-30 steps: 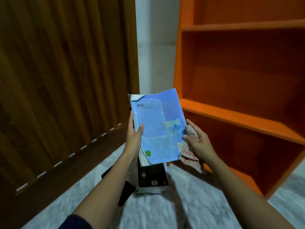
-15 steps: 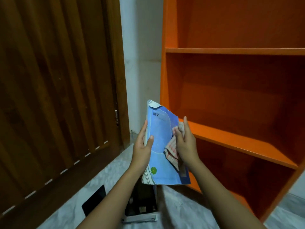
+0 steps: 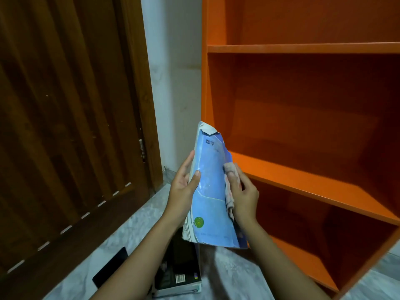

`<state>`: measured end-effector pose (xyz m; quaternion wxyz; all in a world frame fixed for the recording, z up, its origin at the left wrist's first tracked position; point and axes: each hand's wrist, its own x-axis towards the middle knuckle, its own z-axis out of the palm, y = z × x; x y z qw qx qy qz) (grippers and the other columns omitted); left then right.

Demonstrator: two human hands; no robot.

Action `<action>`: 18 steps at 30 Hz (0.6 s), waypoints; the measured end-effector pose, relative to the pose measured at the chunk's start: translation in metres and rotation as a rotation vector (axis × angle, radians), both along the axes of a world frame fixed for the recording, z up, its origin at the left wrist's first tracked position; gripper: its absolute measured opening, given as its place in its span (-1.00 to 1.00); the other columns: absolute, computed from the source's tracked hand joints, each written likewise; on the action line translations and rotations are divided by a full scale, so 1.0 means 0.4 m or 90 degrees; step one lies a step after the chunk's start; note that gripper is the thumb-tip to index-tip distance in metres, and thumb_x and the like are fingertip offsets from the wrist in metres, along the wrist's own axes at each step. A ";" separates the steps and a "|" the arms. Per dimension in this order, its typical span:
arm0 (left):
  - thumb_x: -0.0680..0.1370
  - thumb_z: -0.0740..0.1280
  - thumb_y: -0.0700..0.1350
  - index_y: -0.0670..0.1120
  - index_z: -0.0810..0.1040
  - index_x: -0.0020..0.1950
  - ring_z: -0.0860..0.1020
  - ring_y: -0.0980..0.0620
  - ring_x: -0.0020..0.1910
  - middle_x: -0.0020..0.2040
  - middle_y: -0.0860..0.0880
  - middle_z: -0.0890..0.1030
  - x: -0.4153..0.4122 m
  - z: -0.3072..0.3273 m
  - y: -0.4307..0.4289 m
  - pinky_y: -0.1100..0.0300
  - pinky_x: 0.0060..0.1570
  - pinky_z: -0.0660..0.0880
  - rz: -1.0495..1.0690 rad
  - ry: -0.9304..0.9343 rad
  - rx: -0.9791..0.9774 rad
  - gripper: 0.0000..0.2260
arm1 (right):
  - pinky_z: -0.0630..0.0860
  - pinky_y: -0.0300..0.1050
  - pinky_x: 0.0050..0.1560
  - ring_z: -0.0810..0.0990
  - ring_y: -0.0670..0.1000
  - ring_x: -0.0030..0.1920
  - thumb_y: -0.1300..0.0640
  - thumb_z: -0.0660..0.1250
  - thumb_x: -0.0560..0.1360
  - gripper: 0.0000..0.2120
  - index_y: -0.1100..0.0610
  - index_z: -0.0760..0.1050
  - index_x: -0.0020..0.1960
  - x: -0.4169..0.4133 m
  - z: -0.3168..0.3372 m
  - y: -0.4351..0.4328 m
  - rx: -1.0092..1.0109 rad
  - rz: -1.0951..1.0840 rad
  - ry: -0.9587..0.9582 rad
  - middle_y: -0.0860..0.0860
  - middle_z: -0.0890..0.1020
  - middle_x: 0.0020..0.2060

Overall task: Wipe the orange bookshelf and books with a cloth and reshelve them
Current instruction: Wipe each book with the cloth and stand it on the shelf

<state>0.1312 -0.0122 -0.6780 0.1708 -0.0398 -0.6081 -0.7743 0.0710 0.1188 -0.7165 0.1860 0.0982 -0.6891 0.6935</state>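
Note:
A worn blue book (image 3: 211, 191) with a torn top corner stands upright between my hands, in front of the orange bookshelf (image 3: 303, 178). My left hand (image 3: 183, 189) grips its left edge, thumb on the cover. My right hand (image 3: 244, 195) holds a pale checked cloth (image 3: 229, 187) against the book's right edge, fingers curled round the cloth. The shelf compartments in view hold nothing.
A dark book (image 3: 179, 271) with a barcode lies on the marbled floor (image 3: 227, 276) under my arms, with a black flat object (image 3: 110, 267) beside it. A dark wooden door (image 3: 65, 126) fills the left; a white wall strip (image 3: 173, 83) separates it from the shelf.
The book has turned from facing me to edge-on and risen toward the shelf. My right hand has slid the cloth along the cover to its right edge. My view has tilted upward.

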 end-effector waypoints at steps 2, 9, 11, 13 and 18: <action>0.55 0.30 -0.06 0.32 0.41 0.28 0.45 -0.05 0.34 0.41 0.08 0.40 0.006 -0.003 0.014 -0.22 0.25 0.42 -0.029 0.006 -0.052 -0.63 | 0.46 -0.21 0.24 0.51 -0.08 0.24 0.08 0.31 0.55 -0.68 0.12 0.52 0.29 -0.039 0.013 -0.007 -0.057 -0.025 -0.079 0.00 0.58 0.22; 0.59 0.21 -0.12 0.28 0.32 0.34 0.54 -0.01 0.23 0.38 0.07 0.42 0.013 0.039 0.026 0.00 0.07 0.58 -0.043 0.022 -0.069 -0.60 | 0.40 -0.32 0.26 0.44 -0.15 0.28 0.13 0.22 0.60 -0.67 0.16 0.44 0.35 -0.084 0.166 -0.047 -0.045 -0.003 0.027 0.00 0.52 0.29; 0.59 0.20 -0.12 0.28 0.31 0.35 0.56 -0.02 0.21 0.38 0.06 0.43 0.014 0.053 0.013 0.06 0.00 0.60 -0.043 0.026 -0.073 -0.60 | 0.39 -0.40 0.23 0.44 -0.20 0.26 0.13 0.22 0.60 -0.67 0.11 0.44 0.35 -0.074 0.193 -0.062 -0.014 0.021 0.096 -0.02 0.51 0.30; 0.60 0.19 -0.12 0.27 0.32 0.34 0.58 -0.04 0.17 0.36 0.02 0.45 0.016 0.069 0.001 0.12 -0.09 0.61 -0.040 0.028 -0.064 -0.61 | 0.43 -0.36 0.18 0.49 -0.19 0.20 0.13 0.22 0.60 -0.68 0.01 0.43 0.34 -0.060 0.204 -0.077 0.038 0.055 0.167 -0.01 0.53 0.28; 0.59 0.19 -0.15 0.16 0.31 0.40 0.62 -0.04 0.10 0.28 -0.02 0.52 0.025 0.089 -0.029 0.14 -0.11 0.62 -0.023 0.026 -0.010 -0.60 | 0.29 -0.28 0.38 0.32 -0.25 0.37 0.23 0.24 0.57 -0.64 0.11 0.38 0.36 -0.048 0.181 -0.067 0.181 0.184 0.318 -0.20 0.42 0.29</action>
